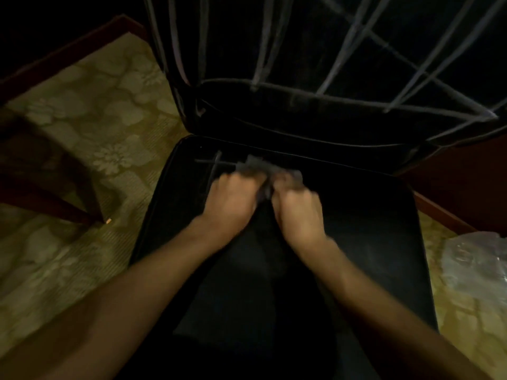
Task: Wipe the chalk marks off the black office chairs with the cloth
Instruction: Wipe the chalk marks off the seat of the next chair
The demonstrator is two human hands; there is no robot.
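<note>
A black office chair fills the middle of the view, its seat (pixel 370 229) toward me and its backrest (pixel 301 50) rising behind. Pale chalk lines (pixel 354 45) cross the backrest in long strokes. A short chalk mark (pixel 211 161) lies on the far left of the seat. My left hand (pixel 233 198) and my right hand (pixel 297 207) sit side by side on the seat's far part, fingers curled round a dark grey cloth (pixel 258 167) bunched between and ahead of them. The picture is blurred around the hands.
Patterned green-yellow carpet (pixel 90 127) lies to the left and right of the chair. A dark wooden furniture leg (pixel 68 204) stands at the left. Crumpled clear plastic (pixel 474 270) lies on the floor at the right. Dark wood edging (pixel 444 215) runs behind it.
</note>
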